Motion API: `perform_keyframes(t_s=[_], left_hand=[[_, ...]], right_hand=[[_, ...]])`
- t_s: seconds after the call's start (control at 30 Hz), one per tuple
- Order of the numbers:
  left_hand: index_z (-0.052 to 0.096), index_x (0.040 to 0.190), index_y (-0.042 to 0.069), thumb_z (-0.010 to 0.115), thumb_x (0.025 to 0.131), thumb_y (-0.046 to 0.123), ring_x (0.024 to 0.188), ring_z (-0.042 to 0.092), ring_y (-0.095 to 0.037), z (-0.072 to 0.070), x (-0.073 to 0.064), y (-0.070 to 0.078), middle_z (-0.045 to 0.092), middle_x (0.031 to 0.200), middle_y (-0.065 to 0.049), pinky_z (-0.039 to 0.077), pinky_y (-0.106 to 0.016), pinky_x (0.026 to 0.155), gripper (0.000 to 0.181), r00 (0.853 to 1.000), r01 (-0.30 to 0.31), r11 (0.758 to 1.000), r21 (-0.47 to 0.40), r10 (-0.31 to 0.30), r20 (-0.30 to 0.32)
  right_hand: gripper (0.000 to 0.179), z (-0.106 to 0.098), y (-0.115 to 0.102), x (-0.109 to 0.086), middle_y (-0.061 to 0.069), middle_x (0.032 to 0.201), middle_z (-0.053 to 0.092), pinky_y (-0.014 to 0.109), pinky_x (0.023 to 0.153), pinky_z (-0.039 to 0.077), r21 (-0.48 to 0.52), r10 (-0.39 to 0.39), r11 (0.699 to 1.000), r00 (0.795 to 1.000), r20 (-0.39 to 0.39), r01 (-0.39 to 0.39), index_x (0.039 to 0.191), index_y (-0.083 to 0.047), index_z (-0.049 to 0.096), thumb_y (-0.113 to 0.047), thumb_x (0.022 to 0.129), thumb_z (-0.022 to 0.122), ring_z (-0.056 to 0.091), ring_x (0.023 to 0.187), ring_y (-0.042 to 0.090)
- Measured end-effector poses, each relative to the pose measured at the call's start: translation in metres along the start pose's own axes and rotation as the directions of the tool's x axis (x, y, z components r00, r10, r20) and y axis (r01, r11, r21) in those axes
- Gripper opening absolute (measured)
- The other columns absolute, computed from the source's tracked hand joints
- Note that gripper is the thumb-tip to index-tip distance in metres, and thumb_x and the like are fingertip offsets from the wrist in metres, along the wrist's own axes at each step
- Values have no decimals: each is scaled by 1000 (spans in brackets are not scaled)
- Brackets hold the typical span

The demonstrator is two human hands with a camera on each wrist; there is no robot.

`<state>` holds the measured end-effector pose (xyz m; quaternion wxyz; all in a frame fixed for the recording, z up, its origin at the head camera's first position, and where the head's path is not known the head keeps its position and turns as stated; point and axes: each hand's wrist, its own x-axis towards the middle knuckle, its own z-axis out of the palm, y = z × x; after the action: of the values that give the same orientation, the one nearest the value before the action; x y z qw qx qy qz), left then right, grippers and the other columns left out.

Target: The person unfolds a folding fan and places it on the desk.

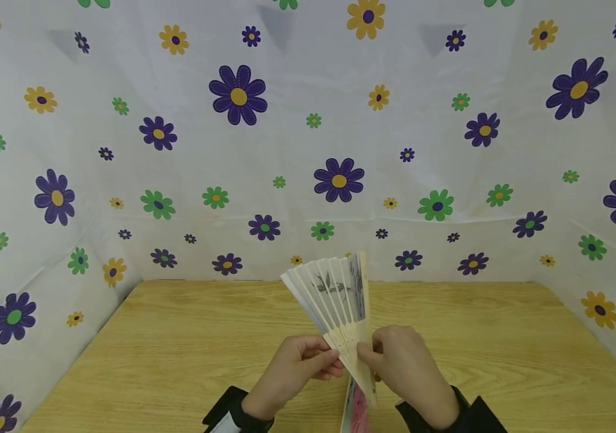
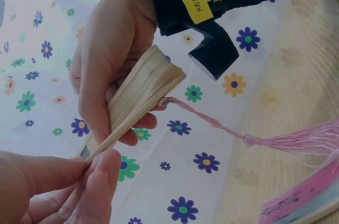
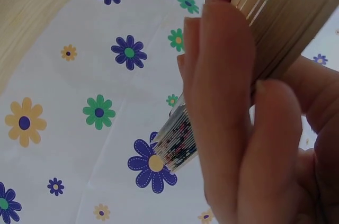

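A folding fan (image 1: 335, 294), partly spread, stands up between both hands in the head view. It has pale ribs and a white leaf with a dark printed picture. My left hand (image 1: 302, 367) pinches its left outer rib between thumb and fingers. On the other side, my right hand (image 1: 405, 364) grips the stacked ribs, thumb in front. The left wrist view shows the wooden ribs (image 2: 143, 91) from the pivot end, where a pink tassel (image 2: 296, 139) hangs on a cord. In the right wrist view, fingers (image 3: 225, 107) cover part of the fan.
Below the held fan, a pink-and-white item resembling another fan (image 1: 359, 412) lies on the wooden table (image 1: 189, 325). White cloth (image 1: 286, 150) with printed flowers encloses the table's back and sides. Dark cuffs with wrist cameras surround both wrists.
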<state>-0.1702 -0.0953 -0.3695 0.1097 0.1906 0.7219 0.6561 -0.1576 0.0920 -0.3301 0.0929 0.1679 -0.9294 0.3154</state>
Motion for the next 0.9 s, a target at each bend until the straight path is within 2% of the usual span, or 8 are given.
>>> perform_keyframes(t_s=[0.13,0.37,0.57,0.77,0.9], left_hand=[[63,99,-21,56,98,3,74,67,-6,-1,0,1,70,91,-33,55,-13,63,25,1000,12,1000,3,-12,-10],[63,101,-21,56,98,2,72,67,-5,-2,1,2,72,88,-24,55,-12,62,24,999,33,999,-7,-33,-30],[64,100,-20,56,98,3,73,68,-7,-2,0,1,72,87,-22,56,-14,63,24,999,27,1000,4,-27,-47],[65,98,-18,57,97,4,75,68,-9,-3,-1,2,73,88,-24,57,-17,65,24,997,23,999,28,-21,-71],[65,98,-17,57,97,5,75,69,-10,-3,-3,1,73,88,-23,56,-15,64,23,997,30,999,23,-28,-75]], right_hand=[[39,0,1,1,-1,40,55,19,37,24,-18,6,1000,1000,-4,-6,46,-10,54,-7,82,68,42,35,5],[41,-1,1,2,1,40,57,22,34,29,-85,61,994,998,-16,-62,45,-9,56,-11,83,71,49,34,7],[41,-2,2,2,1,43,60,23,34,36,-67,80,994,997,-2,-80,46,-9,59,-12,86,67,51,35,7],[43,-3,5,1,0,40,58,21,34,31,-88,95,991,995,-41,-98,43,-9,56,-10,85,64,49,33,6],[41,-3,5,0,-1,41,58,21,33,30,-94,114,989,993,-39,-117,45,-9,59,-12,86,65,50,34,7]])
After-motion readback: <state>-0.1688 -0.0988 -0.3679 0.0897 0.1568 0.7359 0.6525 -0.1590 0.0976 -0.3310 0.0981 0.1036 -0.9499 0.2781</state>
